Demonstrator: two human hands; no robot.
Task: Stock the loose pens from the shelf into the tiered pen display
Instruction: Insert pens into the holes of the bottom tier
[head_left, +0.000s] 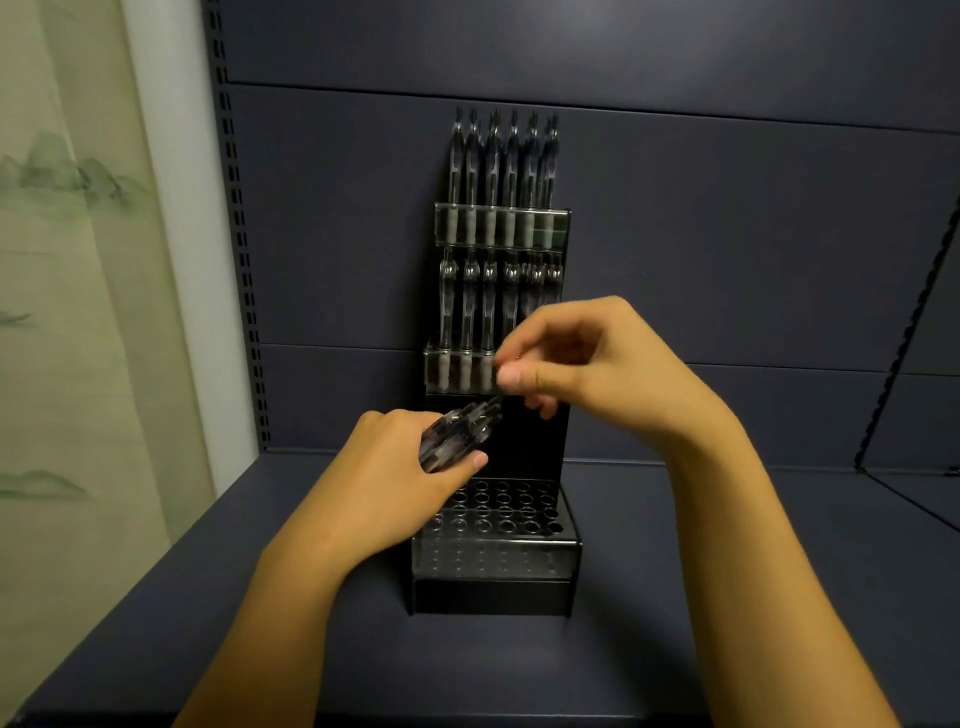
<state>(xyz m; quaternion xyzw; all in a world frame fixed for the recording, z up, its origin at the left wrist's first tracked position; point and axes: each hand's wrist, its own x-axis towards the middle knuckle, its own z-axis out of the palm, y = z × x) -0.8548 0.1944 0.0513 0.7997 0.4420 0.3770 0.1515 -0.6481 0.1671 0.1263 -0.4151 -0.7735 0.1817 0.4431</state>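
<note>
Pen bundle (460, 434): clamped in left hand (395, 467), held just in front of tiered pen display (496, 561), above its bottom tier. Right hand (582, 364): thumb and forefinger pinched on tip of one pen at bundle's top end, level with display's middle tier. Top and middle tiers of display stocked; bottom tier holes (498, 512) vacant.

Judged step: drawing single pen from bundle. Advise: pull straight along barrel, keep left grip firm so neighbours stay, then seat upright in hole of display's vacant bottom tier. Shelf (208, 623) beneath display: no loose pens seen.
</note>
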